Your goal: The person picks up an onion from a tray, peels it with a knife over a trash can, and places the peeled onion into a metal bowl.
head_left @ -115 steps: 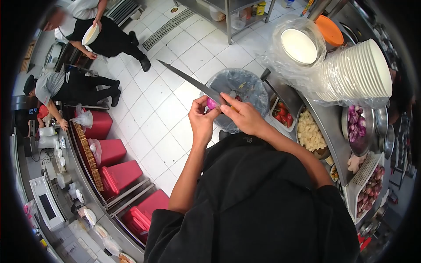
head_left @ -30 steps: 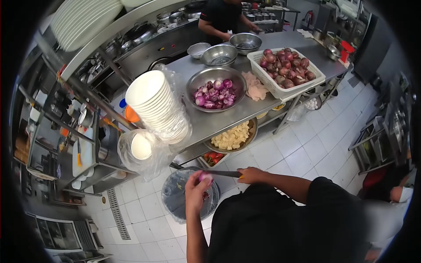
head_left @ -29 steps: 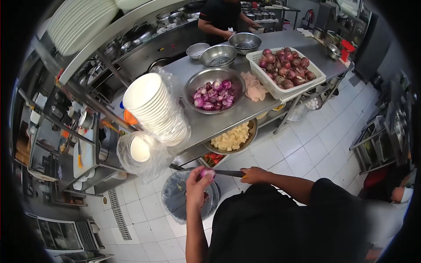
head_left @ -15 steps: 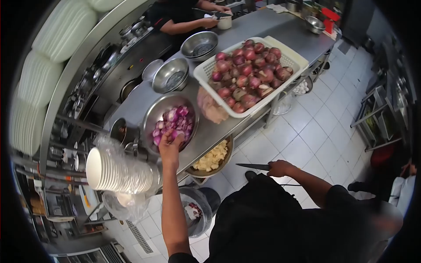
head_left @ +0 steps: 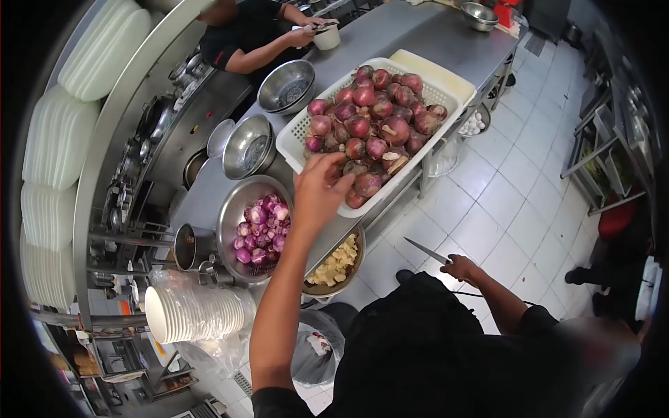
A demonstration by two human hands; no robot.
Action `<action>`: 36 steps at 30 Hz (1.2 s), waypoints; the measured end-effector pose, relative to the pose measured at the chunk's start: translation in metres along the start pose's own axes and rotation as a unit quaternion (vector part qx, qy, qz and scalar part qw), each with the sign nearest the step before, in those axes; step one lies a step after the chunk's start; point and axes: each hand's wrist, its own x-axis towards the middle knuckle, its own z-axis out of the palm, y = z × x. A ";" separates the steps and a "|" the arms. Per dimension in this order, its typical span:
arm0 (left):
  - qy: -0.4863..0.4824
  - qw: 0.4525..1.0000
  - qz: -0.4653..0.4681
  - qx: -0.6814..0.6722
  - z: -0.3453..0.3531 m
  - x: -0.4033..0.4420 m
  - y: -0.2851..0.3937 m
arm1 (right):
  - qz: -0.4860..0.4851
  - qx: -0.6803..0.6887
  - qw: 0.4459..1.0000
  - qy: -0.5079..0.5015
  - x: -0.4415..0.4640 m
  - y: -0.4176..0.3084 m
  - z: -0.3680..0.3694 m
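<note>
My left hand (head_left: 322, 187) is at the near corner of a white plastic basket (head_left: 288, 144), thumb and fingers apart. It reaches toward unpeeled red onions (head_left: 394, 130) piled in the basket, and I see nothing in its grasp. My right hand (head_left: 461, 269) grips a knife (head_left: 426, 250) by the handle, out over the floor beside the table, blade pointing up and left. Left of my left forearm, a steel bowl (head_left: 228, 208) holds peeled purple onions (head_left: 263, 230).
Two steel bowls (head_left: 245, 148) stand behind the peeled onions. Wrapped cups (head_left: 198, 315) are at lower left. A bowl of pale yellow chunks (head_left: 336, 265) sits below the table edge, above a lined bin (head_left: 317, 359). Across the table, another person (head_left: 258, 42) handles a white container (head_left: 326, 37).
My left hand has left the bowl of peeled onions and moved up and right to the basket. The knife stays in my right hand, shifted slightly right. The view has shifted too.
</note>
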 end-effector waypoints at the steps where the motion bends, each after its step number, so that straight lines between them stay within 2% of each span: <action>1: -0.043 0.998 0.025 0.035 0.006 0.008 0.005 | 0.010 0.011 1.000 -0.007 0.001 0.003 0.001; 2: -0.045 0.998 0.026 0.037 0.014 0.016 0.004 | 0.019 0.022 0.999 -0.014 0.003 0.005 0.001; 4: -0.028 0.964 0.207 0.163 0.028 0.032 -0.002 | 0.014 0.044 0.999 0.006 0.006 0.010 0.004; 8: -0.086 0.939 0.247 0.223 0.046 0.055 0.003 | 0.020 0.075 0.997 0.021 0.005 0.009 0.003; 10: -0.148 0.908 0.239 0.310 0.054 0.061 0.000 | 0.024 0.087 0.996 0.027 -0.001 0.004 0.002; 14: -0.148 0.894 0.251 0.340 0.056 0.068 -0.001 | 0.016 0.094 0.994 0.045 0.003 0.010 0.007; 17: -0.121 0.926 0.234 0.269 0.042 0.060 0.007 | 0.009 0.077 0.996 0.036 0.004 0.012 0.011; 19: -0.044 0.954 0.224 0.193 0.025 0.049 0.015 | -0.003 0.078 0.997 0.022 0.006 0.008 0.014; 21: -0.008 0.957 0.222 0.188 0.004 0.031 0.019 | -0.004 0.064 0.998 -0.001 0.003 -0.004 0.014; 22: 0.009 0.992 0.122 0.027 -0.008 0.018 0.021 | -0.004 0.054 0.998 -0.017 0.000 -0.011 0.014; 23: 0.033 0.990 0.018 -0.134 -0.020 0.002 0.022 | -0.011 0.044 0.999 -0.028 -0.001 -0.017 0.015; 24: 0.051 0.973 -0.026 -0.225 -0.034 -0.016 0.021 | -0.015 0.034 0.999 -0.039 -0.002 -0.024 0.015; 25: 0.070 0.973 -0.036 -0.216 -0.045 -0.036 0.015 | -0.020 0.020 0.998 -0.051 -0.002 -0.031 0.017; 26: 0.102 0.918 -0.077 -0.376 -0.055 -0.059 0.007 | -0.039 0.002 0.997 -0.061 -0.001 -0.035 0.020; 27: 0.138 0.834 -0.107 -0.524 -0.067 -0.085 0.002 | -0.060 -0.005 0.996 -0.064 -0.004 -0.041 0.024; 29: 0.203 0.818 -0.123 -0.524 -0.081 -0.136 -0.002 | -0.062 -0.028 0.989 -0.129 -0.019 -0.067 0.025; 31: 0.260 0.779 -0.124 -0.557 -0.088 -0.192 -0.011 | -0.067 -0.089 0.976 -0.189 -0.033 -0.095 0.033; 33: 0.338 0.761 -0.130 -0.538 -0.097 -0.250 -0.013 | -0.059 -0.148 0.958 -0.238 -0.051 -0.119 0.045; 36: 0.441 0.707 -0.151 -0.532 -0.106 -0.338 -0.020 | -0.066 -0.186 0.928 -0.316 -0.085 -0.160 0.076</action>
